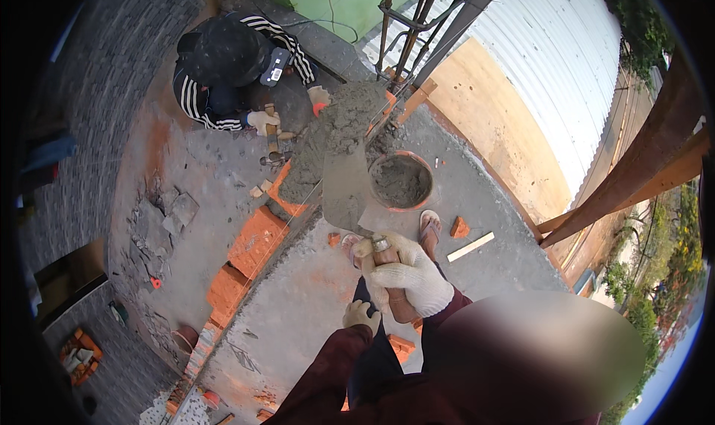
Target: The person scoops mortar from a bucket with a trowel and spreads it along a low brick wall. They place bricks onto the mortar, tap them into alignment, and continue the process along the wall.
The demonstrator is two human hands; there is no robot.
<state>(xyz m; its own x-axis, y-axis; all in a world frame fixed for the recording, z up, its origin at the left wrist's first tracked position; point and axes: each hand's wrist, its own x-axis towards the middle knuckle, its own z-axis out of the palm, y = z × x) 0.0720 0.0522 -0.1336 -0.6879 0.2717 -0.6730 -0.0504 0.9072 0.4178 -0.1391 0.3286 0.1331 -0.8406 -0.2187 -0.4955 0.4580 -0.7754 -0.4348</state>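
Left of the brick row [255, 240], a co-worker [223, 56]; right of it, mortar [402, 183] in a bucket [430, 179]

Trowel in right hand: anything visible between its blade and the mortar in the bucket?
Nothing visible. The right hand grips the trowel with its blade just left of the bucket, in this view; the mortar inside is uncovered. Height gap can't be told.

My right hand [421, 280] covers part of the handle of my trowel [345, 194], and the blade's far end blends into the grey mortar [350, 120], so I can't tell where it stops. A blurred oval [551, 358] at lower right masks whatever lies behind it. The co-worker's face is hidden beneath dark headgear [227, 51]. The top edge cuts off the rebar column [415, 27].
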